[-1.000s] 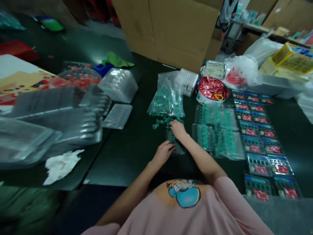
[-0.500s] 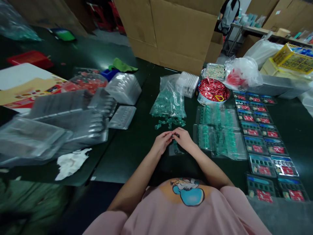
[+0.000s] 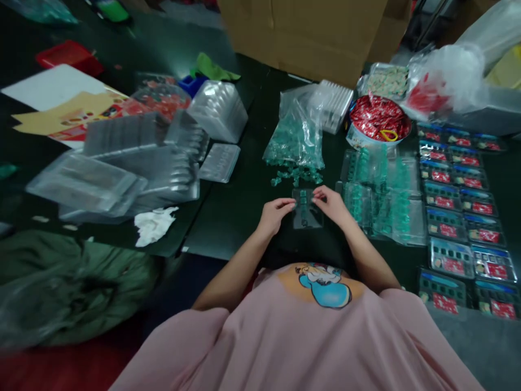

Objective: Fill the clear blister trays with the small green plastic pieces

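Observation:
A clear plastic tray (image 3: 311, 216) with a few small green pieces in a column lies on the dark table in front of me. My left hand (image 3: 275, 215) is at its left edge, thumb and fingers closed together; what they pinch, if anything, is too small to tell. On the tray's right edge, my right hand (image 3: 329, 203) has its thumb and fingers drawn together at the rim. Just beyond are loose green pieces (image 3: 299, 175), spilling from a clear bag (image 3: 296, 136). Trays filled with green pieces (image 3: 394, 212) lie to the right of my right hand.
Stacks of clear trays (image 3: 138, 163) and a white tissue (image 3: 153, 225) are on the left. A round tin of red packets (image 3: 379, 120) stands at the back right, near rows of packed trays (image 3: 445, 217). A cardboard box (image 3: 305, 38) stands behind.
My hands were together over the tray and have moved apart to its two sides, uncovering it. The view has tilted down and shifted left.

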Tool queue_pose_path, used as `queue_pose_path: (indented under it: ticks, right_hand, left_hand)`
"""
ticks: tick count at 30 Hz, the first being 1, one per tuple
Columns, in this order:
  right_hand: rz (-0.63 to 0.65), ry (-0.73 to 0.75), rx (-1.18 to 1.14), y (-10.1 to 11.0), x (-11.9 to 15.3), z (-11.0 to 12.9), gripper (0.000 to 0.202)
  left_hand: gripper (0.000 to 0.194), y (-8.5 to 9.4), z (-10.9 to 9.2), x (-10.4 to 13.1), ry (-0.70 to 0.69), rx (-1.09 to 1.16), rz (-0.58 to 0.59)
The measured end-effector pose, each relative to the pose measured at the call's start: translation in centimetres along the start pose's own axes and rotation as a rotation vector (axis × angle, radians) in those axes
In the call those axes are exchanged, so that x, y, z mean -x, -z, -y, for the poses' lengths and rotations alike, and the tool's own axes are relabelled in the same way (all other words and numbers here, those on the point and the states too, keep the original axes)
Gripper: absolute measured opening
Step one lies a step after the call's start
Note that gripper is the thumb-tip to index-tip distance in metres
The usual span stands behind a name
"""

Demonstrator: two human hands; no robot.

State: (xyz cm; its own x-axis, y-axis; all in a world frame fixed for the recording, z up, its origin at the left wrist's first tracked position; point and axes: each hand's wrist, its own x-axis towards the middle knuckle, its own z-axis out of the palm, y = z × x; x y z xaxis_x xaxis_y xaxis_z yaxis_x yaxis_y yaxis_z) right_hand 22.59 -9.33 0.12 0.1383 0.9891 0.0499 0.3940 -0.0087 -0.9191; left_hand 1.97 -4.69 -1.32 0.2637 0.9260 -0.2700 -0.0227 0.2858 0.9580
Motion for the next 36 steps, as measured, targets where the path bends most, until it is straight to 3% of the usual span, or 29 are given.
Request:
queue_pose_path:
  ticks: [5,10,15,24,28,32,36]
  right_hand:
    - [0.014,-0.029,-0.028,0.5,0.9,-1.0,0.018]
    - [0.032,-0.038,-0.045,-0.2,1.1,-1.1,0.019]
    - [0.025,-0.044,-0.042,-0.3,0.9,-1.3,0.019]
    - [0.005,-0.023,0.035,-0.1,0.9,-1.9,0.014]
    - [-0.081,0.007,0.309,0.4,-0.9,-1.8,0.015]
    - [-0.133,-0.055,0.568,0.7,-3.7,-1.1,0.026]
    - [-0.010,-0.053,0.670,-0.1,-4.3,0.0,0.024]
  left_hand:
    - [0.034,0.9,1.1,2.7,-0.042,-0.177,0.136]
    - [0.016,0.3,1.7,4.4,-0.375,-0.455,0.199]
    - [0.015,-0.8,3.4,4.0,-0.600,-0.668,0.272]
    - [0.024,-0.3,6.1,2.8,-0.690,-0.800,0.342]
    - [0.025,-0.4,6.1,2.7,-0.683,-0.842,0.351]
    - [0.025,-0.4,5.8,3.0,-0.718,-0.882,0.363]
    - [0.024,-0.2,5.6,4.1,-0.756,-0.880,0.463]
